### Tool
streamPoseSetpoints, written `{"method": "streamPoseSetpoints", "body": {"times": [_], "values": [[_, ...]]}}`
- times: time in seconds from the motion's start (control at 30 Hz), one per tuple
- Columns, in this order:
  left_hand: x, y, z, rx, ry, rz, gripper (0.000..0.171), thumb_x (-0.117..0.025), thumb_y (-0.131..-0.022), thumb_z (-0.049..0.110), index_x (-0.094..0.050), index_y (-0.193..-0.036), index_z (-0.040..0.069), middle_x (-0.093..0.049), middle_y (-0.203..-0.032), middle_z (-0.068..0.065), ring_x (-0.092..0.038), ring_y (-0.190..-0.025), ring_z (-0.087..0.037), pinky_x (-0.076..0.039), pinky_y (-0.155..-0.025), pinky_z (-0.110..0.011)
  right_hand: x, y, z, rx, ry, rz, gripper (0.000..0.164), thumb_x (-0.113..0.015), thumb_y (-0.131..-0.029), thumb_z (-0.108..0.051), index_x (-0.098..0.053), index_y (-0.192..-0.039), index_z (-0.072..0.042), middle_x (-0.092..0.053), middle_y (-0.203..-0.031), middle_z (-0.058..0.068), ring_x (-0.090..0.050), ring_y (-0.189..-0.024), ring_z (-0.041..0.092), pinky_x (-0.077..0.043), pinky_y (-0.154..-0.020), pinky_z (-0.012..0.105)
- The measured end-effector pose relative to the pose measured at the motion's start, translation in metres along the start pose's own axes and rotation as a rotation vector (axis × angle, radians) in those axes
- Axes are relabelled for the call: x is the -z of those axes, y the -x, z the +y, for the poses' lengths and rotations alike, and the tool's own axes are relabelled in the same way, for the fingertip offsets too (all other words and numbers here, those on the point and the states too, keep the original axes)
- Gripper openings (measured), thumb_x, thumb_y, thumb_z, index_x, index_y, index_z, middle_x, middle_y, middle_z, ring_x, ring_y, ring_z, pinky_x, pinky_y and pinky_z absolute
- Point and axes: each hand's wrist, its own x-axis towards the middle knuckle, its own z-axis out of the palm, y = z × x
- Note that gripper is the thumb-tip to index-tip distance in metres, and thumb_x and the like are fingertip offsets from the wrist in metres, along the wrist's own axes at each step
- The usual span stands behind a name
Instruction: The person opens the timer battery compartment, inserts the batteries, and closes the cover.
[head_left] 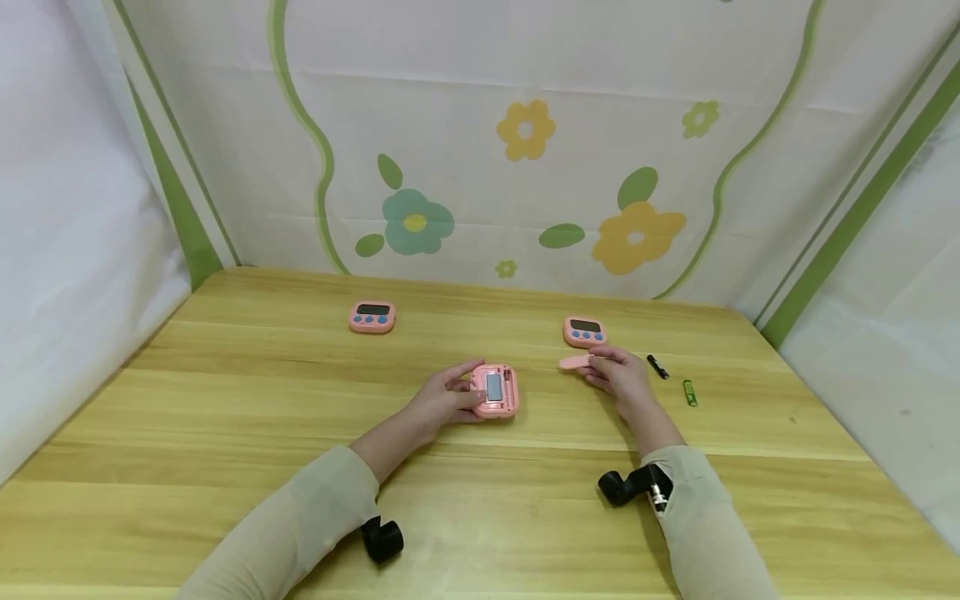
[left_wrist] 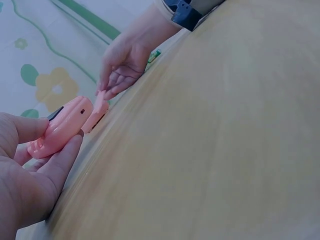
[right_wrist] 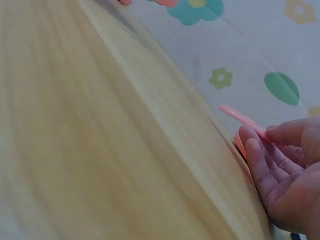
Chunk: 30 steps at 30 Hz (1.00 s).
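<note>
In the head view my left hand [head_left: 444, 398] grips a pink digital timer [head_left: 512, 405] with its back facing up. A silver rectangle shows in the middle of that back, and the long battery slot beside it is uncovered. The left wrist view has the timer [left_wrist: 67, 127] edge-on, thumb on one face and fingers under the other. To the right, my right hand [head_left: 627, 385] pinches a thin pink battery cover [head_left: 574, 362] between thumb and fingertips. This cover [right_wrist: 242, 118] sticks out from the fingers in the right wrist view.
A second pink timer [head_left: 584, 327] lies face up just beyond my right hand, and a third timer [head_left: 372, 317] sits at the back left. Right of my right hand are a black battery [head_left: 657, 367] and a green battery [head_left: 690, 392]. A flowered curtain [head_left: 465, 150] borders the table.
</note>
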Motion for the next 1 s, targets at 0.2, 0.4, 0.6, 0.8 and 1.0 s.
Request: {"method": "streamPoseSetpoints", "body": {"times": [0.2, 0.4, 0.6, 0.8, 1.0], "values": [[0.001, 0.001, 0.002, -0.010, 0.007, -0.016, 0.057, -0.054, -0.081, -0.005, -0.034, -0.133, 0.010, -0.049, -0.101, -0.020, -0.056, -0.078, -0.022, -0.050, -0.070, -0.035, 0.008, -0.003, 0.003, -0.003, -0.002, 0.078, 0.035, -0.046, -0.087, 0.000, -0.039, -0.118, 0.013, -0.057, -0.080, 0.005, -0.061, -0.069, 0.011, -0.049, -0.070, 0.024], [0.000, 0.002, 0.003, -0.005, 0.008, -0.025, 0.058, -0.054, -0.081, -0.005, -0.033, -0.133, 0.010, -0.049, -0.102, -0.020, -0.056, -0.078, -0.022, -0.050, -0.071, -0.035, 0.009, 0.000, 0.002, -0.026, 0.029, 0.114, 0.034, -0.048, -0.086, 0.002, -0.041, -0.118, 0.012, -0.055, -0.088, 0.010, -0.060, -0.071, 0.011, -0.048, -0.072, 0.025], [-0.001, 0.002, 0.002, -0.001, 0.008, -0.021, 0.058, -0.054, -0.081, -0.005, -0.034, -0.133, 0.010, -0.048, -0.099, -0.020, -0.055, -0.076, -0.021, -0.050, -0.070, -0.035, 0.011, 0.002, 0.000, -0.021, 0.070, 0.130, 0.035, -0.048, -0.086, 0.003, -0.041, -0.119, 0.012, -0.049, -0.099, 0.018, -0.060, -0.073, 0.011, -0.047, -0.075, 0.025], [0.000, 0.001, 0.002, -0.002, 0.000, -0.011, 0.057, -0.054, -0.081, -0.005, -0.035, -0.133, 0.010, -0.048, -0.096, -0.018, -0.055, -0.074, -0.020, -0.050, -0.069, -0.034, 0.013, 0.003, 0.001, 0.003, 0.114, 0.158, 0.035, -0.050, -0.084, 0.004, -0.043, -0.117, 0.013, -0.049, -0.100, 0.021, -0.061, -0.073, 0.012, -0.047, -0.074, 0.025], [0.000, 0.002, 0.001, -0.005, 0.003, -0.006, 0.057, -0.054, -0.081, -0.006, -0.035, -0.133, 0.010, -0.049, -0.096, -0.018, -0.055, -0.074, -0.020, -0.050, -0.069, -0.034, 0.015, 0.003, -0.001, 0.012, 0.138, 0.173, 0.035, -0.051, -0.084, 0.002, -0.043, -0.116, 0.014, -0.052, -0.096, 0.018, -0.061, -0.075, 0.013, -0.047, -0.074, 0.025]]}}
